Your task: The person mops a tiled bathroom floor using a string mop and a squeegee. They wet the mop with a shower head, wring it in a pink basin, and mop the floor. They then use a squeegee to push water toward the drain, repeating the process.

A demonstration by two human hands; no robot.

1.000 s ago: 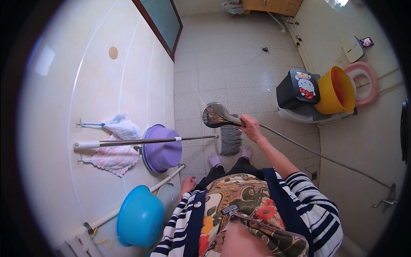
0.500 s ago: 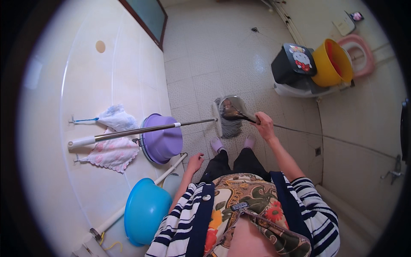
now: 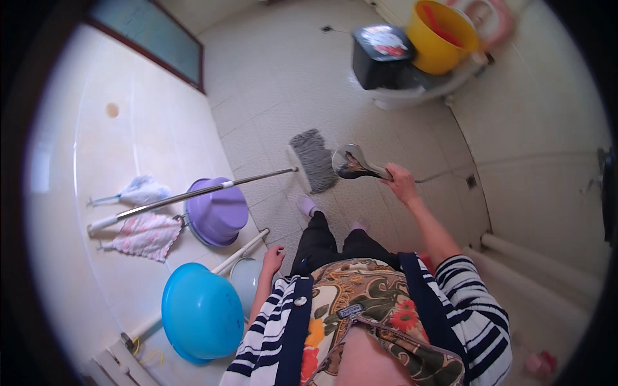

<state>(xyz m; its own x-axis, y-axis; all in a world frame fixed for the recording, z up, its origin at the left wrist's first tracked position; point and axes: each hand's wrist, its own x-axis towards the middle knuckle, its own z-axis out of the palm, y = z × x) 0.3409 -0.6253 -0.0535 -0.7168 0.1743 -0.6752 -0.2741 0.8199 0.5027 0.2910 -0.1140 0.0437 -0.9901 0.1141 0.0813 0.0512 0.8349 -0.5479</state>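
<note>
Head view: your right grip [image 3: 400, 183] is clamped on the handle [image 3: 377, 172] of the shower head [image 3: 351, 159], at one o'clock from centre; likely light, rigid, slick if wet; best held there, hose [image 3: 425, 179] toward three o'clock; left grip [image 3: 273, 258] loose, empty.

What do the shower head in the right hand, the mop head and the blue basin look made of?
Shower head: mirror-like chrome finish showing reflections; metal or plated plastic, can't tell. Mop head: matte grey fibre strands, perhaps cotton or synthetic. Blue basin: probably plastic, smooth with a soft sheen.
</note>
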